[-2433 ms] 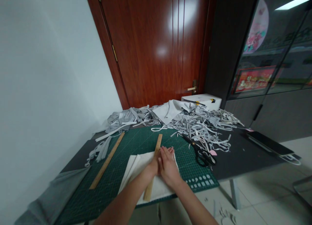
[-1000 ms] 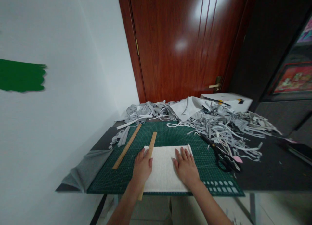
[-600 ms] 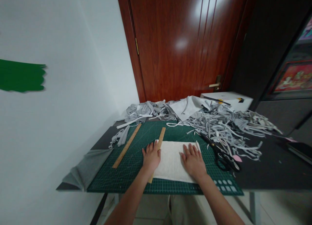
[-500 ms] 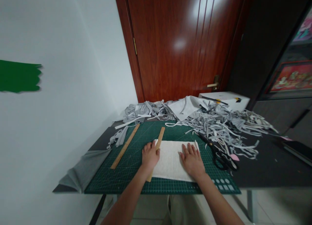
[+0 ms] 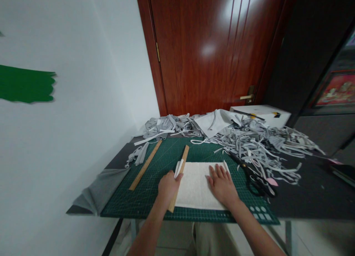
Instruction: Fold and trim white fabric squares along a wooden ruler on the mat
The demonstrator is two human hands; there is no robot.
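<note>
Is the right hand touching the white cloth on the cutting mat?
Touching. The head view shows the right hand lying flat, palm down, on the white cloth, fingers spread over its right part with no gap visible.

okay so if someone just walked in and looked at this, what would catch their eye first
Probably the big heap of grey fabric strips sprawled across the far side of the table. Nearer, a white cloth lies on the green cutting mat; the right hand presses flat on it and the left hand pinches its lifted left edge. Black scissors lie just right.

no readable text, cutting mat [image 5: 166, 160] grid markings illegible
</note>
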